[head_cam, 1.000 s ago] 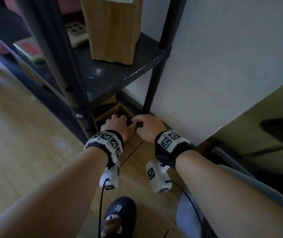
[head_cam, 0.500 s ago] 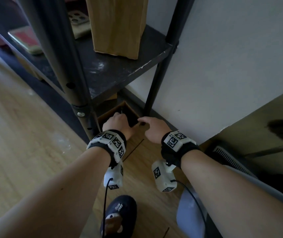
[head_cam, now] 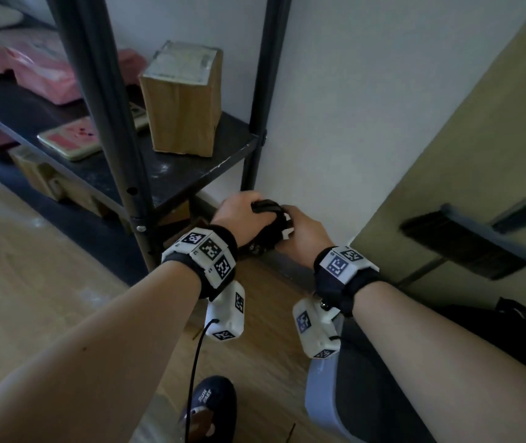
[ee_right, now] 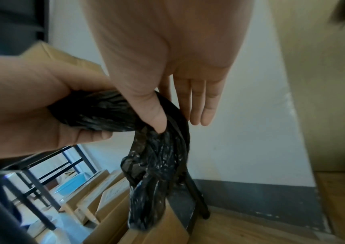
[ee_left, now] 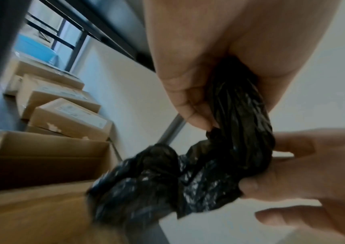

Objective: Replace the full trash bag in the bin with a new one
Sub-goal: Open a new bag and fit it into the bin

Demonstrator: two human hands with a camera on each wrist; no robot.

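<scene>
A crumpled black trash bag (head_cam: 269, 230) hangs between my two hands, just right of the black shelf's front-right leg and above the floor. My left hand (head_cam: 250, 207) grips its upper part, fingers curled round the plastic (ee_left: 240, 105). My right hand (head_cam: 287, 220) pinches the bag (ee_right: 157, 156) between thumb and forefinger, and its other fingers (ee_right: 200, 102) stay straight. The bag's loose lower end (ee_left: 144, 184) dangles over an open cardboard box (ee_left: 42, 158). A pale grey container rim (head_cam: 319, 398) with a dark inside shows at the lower right.
The black metal shelf (head_cam: 191, 167) carries a brown box (head_cam: 181, 100), a phone (head_cam: 70, 142) and pink packets. Several cardboard boxes (ee_left: 67, 118) lie under it. The white wall (head_cam: 383, 107) is close behind my hands. My dark shoe (head_cam: 210, 410) stands on the wooden floor.
Both hands have come up and to the right out of the open box under the shelf, and the black bag now shows between them.
</scene>
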